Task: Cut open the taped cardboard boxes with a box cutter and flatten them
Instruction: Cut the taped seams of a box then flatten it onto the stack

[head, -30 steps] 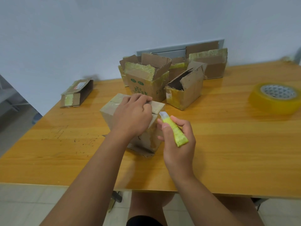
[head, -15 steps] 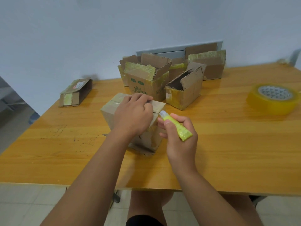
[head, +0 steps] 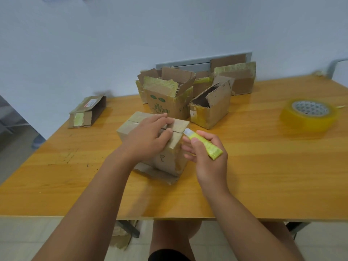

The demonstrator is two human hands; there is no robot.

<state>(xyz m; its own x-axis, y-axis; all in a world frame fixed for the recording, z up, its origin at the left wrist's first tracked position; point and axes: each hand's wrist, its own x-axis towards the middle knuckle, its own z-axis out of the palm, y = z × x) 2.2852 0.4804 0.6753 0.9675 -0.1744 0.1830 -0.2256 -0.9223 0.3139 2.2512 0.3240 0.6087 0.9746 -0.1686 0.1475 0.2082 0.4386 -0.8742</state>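
A small taped cardboard box (head: pixel 169 161) stands on the wooden table (head: pixel 263 166) in front of me, a slit showing along its top seam. My left hand (head: pixel 148 136) lies over the top of the box, its fingers at the seam and the thumb at the slit. My right hand (head: pixel 205 157) grips a yellow box cutter (head: pixel 205 145), whose pale tip sits at the box's top right corner. A loose flap juts out under the box toward me.
Several opened boxes (head: pixel 169 97) with yellow tape stand clustered at the back against the wall. A flattened box (head: pixel 87 112) lies at the far left. A large roll of yellow tape (head: pixel 308 114) rests at the right. The table's front edge is close to my body.
My left hand's fingers have spread out over the box top. The cutter tip has stayed at the box's right corner, moving only slightly. The view has shifted a little.
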